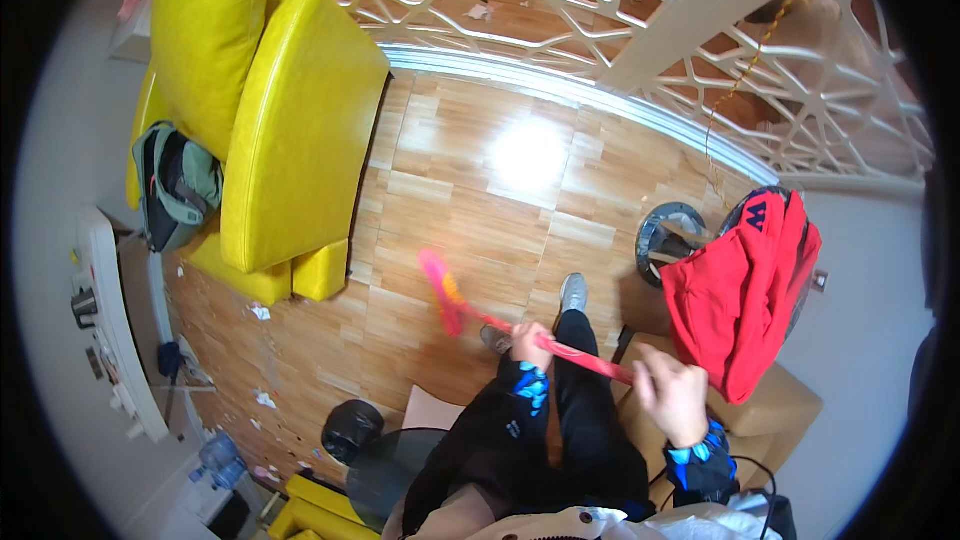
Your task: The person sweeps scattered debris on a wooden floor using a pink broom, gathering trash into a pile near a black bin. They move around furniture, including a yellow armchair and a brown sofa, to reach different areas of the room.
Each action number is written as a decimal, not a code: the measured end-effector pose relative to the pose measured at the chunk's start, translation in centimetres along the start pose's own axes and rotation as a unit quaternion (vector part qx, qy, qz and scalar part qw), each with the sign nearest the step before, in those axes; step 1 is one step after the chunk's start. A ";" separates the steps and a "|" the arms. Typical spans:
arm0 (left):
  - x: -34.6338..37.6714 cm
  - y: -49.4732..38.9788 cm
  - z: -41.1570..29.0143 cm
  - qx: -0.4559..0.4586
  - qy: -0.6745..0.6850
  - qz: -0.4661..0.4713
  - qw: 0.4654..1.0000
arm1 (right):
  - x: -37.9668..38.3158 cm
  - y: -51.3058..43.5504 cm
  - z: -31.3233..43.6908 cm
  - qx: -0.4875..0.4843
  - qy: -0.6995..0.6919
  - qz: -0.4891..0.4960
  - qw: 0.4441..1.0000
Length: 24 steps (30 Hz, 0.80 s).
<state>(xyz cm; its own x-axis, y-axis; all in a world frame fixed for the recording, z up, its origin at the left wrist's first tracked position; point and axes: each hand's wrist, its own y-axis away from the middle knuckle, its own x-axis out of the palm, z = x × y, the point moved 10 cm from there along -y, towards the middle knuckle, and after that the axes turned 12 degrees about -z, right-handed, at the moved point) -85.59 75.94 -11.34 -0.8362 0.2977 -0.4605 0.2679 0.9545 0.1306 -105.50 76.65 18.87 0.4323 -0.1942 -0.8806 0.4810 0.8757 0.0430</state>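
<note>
A broom with a pinkish-red handle (pixel 585 360) slants across in front of my legs. My left hand (pixel 532 346) grips the handle partway down, closer to the head. Around the upper end my right hand (pixel 670 394) is closed, and its fingers hide the tip. The pink broom head (pixel 442 292), with an orange-yellow patch, is blurred and lies over the wood-look floor (pixel 457 217) ahead of my left shoe. Whether the bristles touch the floor I cannot tell.
To the left stands a yellow sofa (pixel 300 127) with a green-grey backpack (pixel 180 184). A red garment (pixel 742 300) drapes over something near a round metal base (pixel 670 240). Paper scraps (pixel 264 398) litter the floor by a black-bagged bin (pixel 352 431) and a dark round tabletop (pixel 394 472). A white lattice partition (pixel 637 82) borders the far side.
</note>
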 end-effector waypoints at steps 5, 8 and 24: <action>-9.0 0.7 14.2 -0.152 -0.069 -0.014 0.986 | 11.6 2.6 3.6 -0.074 -0.106 0.143 0.981; -15.4 2.1 17.0 -0.056 -0.263 0.049 0.962 | 15.4 4.2 5.3 -0.101 -0.195 0.169 0.961; 20.9 0.1 -33.4 0.168 0.174 0.414 0.878 | -29.6 4.7 -15.5 -0.015 -0.195 -0.574 0.795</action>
<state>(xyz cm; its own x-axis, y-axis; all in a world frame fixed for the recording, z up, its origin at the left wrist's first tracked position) -118.99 82.74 8.37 -0.3680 0.9294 -0.0269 0.9298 0.3682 0.0008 -127.86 93.34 37.78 -0.0705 -0.9905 -0.1179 0.7136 0.0325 -0.6998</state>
